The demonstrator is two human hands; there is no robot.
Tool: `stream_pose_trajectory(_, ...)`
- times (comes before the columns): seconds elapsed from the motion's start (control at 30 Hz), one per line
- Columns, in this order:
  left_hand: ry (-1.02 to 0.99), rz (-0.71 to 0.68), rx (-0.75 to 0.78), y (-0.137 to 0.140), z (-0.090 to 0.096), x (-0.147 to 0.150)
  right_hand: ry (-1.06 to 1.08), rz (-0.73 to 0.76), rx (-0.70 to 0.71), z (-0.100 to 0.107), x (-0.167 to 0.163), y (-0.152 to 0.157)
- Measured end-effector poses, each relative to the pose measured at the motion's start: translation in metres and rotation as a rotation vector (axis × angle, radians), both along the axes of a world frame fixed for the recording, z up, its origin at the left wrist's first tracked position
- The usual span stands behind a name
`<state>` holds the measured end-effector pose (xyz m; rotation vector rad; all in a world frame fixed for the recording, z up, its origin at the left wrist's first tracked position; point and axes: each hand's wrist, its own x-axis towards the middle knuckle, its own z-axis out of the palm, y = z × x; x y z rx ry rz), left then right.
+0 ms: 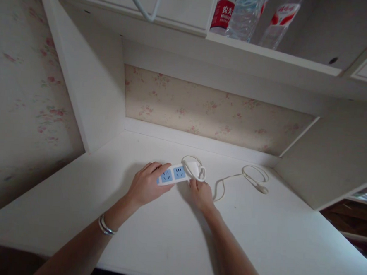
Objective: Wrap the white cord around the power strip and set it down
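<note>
A white power strip (172, 175) with blue socket faces is held just above or on the white desktop, tilted up slightly to the right. My left hand (148, 183) wraps around its left end, thumb along the lower side and fingers over the top. At the right end sits a white plug or charger (191, 169), with a pale cord (202, 174) looped around it. My right hand (201, 193) is closed at the lower edge of that end, and its fingertips are partly hidden beneath the strip and cord.
Across the white desktop (164, 240), a cream cable (227, 178) runs right to a coil and a plug (263, 189). Side panels flank the desk. Above, a shelf holds plastic bottles (245, 17), and a pale blue bar (143, 6) hangs in front.
</note>
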<state>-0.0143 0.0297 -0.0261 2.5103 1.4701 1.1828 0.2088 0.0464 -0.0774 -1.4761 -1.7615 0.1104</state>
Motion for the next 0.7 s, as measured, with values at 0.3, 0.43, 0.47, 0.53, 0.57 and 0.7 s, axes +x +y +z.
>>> stream_pose_trajectory(0.3,0.19,0.218,-0.067,0.005,-0.001,-0.008,-0.542,0.104,0.383,0.015,-0.012,-0.021)
stream_pose_trajectory(0.43,0.277,0.11,-0.076,0.002,-0.003,-0.005,-0.51,0.137,0.479,0.019,-0.005,-0.025)
stream_pose_trajectory(0.47,0.303,0.068,-0.076,0.001,-0.004,-0.005,-0.493,0.14,0.491,0.021,-0.003,-0.026)
stream_pose_trajectory(0.53,0.352,-0.025,-0.08,-0.001,-0.005,-0.004,-0.442,0.149,0.5,0.023,0.0,-0.027)
stream_pose_trajectory(0.57,0.371,-0.078,-0.086,-0.001,-0.005,-0.003,-0.408,0.153,0.495,0.025,0.002,-0.027)
stream_pose_trajectory(0.7,0.407,-0.313,-0.15,-0.003,-0.004,-0.002,-0.226,0.173,0.398,0.031,0.009,-0.026)
